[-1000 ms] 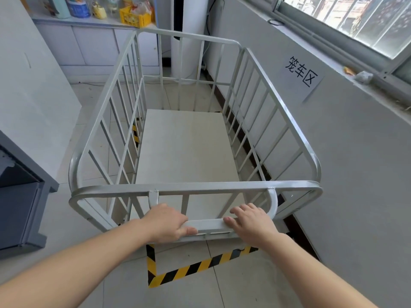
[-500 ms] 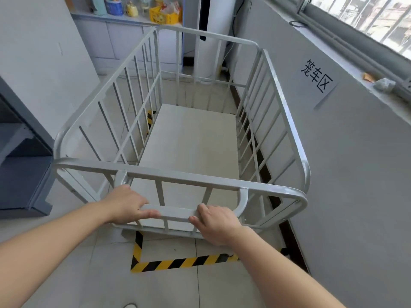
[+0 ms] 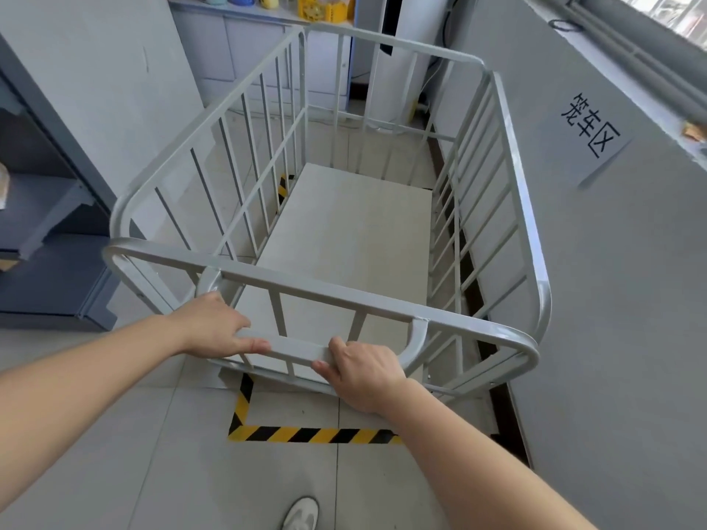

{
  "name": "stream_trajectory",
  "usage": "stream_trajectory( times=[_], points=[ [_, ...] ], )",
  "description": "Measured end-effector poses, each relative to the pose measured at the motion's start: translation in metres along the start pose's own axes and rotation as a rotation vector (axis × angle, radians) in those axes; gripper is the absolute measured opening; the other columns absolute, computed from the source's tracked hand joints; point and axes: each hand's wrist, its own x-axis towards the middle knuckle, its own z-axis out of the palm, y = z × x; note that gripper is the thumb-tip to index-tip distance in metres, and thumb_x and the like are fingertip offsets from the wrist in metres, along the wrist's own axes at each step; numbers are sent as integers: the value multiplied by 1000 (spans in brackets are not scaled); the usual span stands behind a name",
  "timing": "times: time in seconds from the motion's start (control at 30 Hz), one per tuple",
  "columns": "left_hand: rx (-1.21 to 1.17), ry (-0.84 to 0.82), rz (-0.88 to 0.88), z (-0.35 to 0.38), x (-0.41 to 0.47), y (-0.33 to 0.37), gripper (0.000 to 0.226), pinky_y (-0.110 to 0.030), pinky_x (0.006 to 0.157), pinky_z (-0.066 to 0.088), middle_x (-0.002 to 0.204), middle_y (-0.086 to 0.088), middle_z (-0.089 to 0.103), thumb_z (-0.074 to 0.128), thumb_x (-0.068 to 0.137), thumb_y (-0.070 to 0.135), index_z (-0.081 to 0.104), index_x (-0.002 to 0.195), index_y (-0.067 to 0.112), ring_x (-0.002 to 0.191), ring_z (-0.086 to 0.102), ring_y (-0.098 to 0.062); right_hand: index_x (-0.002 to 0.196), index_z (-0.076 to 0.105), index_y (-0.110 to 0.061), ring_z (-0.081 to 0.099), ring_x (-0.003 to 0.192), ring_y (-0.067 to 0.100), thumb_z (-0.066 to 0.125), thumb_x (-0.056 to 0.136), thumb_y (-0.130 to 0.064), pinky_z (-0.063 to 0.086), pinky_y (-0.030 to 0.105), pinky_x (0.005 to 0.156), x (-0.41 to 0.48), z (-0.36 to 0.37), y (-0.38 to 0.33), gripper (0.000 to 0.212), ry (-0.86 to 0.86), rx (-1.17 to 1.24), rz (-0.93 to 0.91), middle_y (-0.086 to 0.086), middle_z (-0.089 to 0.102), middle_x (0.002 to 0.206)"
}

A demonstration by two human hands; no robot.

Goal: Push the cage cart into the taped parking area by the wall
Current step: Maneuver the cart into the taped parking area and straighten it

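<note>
The light grey cage cart has barred sides and a pale flat floor, with nothing inside. It stands close along the grey wall on the right. My left hand and my right hand both grip its low rear handle bar. Yellow-and-black tape marks a corner on the floor just behind the cart; another piece shows through the left bars. The cart's wheels are hidden.
A paper sign with black characters hangs on the right wall below a window ledge. Dark grey shelving stands at left. White cabinets with containers on top are at the back. My shoe is on the tiled floor.
The view has swung, so the cart now sits rotated and further left in frame. More of the tape corner shows behind the cart. Both hands keep their grip on the handle.
</note>
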Motion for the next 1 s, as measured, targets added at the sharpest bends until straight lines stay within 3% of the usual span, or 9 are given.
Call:
stream_trajectory(
  times=[0.17, 0.37, 0.7, 0.8, 0.93, 1.0],
  points=[
    [10, -6, 14, -6, 0, 5, 90, -28, 68, 36, 68, 13, 54, 4, 54, 97, 63, 79, 33, 75, 40, -6, 87, 32, -18, 41, 49, 17, 22, 94, -59, 26, 31, 42, 1, 1, 4, 43, 13, -4, -43, -3, 42, 61],
    [23, -78, 1, -10, 1, 8, 95, -29, 72, 34, 78, 10, 61, 8, 56, 97, 67, 91, 31, 87, 44, -12, 87, 31, -17, 39, 48, 21, 24, 94, -58, 27, 32, 42, 3, 2, 10, 43, 1, -20, -89, -2, 39, 59],
    [9, -130, 17, -18, -7, 61, 74, -30, 77, 31, 72, 8, 53, 13, 61, 92, 48, 66, 26, 89, 47, -15, 89, 29, -16, 44, 54, 29, 22, 93, -60, 34, 34, 46, -24, 3, 46, 45, -60, -57, -153, 2, 41, 60],
    [-1, -125, 25, -18, -8, 82, 76, -30, 75, 30, 67, 8, 50, 10, 59, 92, 46, 64, 25, 86, 50, -16, 89, 30, -16, 42, 51, 25, 22, 93, -60, 33, 35, 45, -38, 1, 59, 44, -83, -54, -172, 1, 40, 59],
    [3, -128, 14, -18, -7, 111, 72, -30, 77, 30, 67, 6, 51, 15, 68, 88, 46, 65, 23, 88, 56, -19, 95, 36, -13, 49, 58, 30, 23, 93, -60, 44, 40, 53, -55, -1, 78, 48, -111, -75, -166, 5, 48, 65],
    [6, -136, 5, -18, -7, 125, 72, -31, 76, 31, 65, 5, 50, 17, 71, 87, 47, 65, 21, 78, 53, -16, 97, 36, -13, 53, 60, 33, 23, 93, -60, 47, 41, 54, -63, -1, 89, 49, -113, -93, -166, 9, 55, 71]
  ],
)
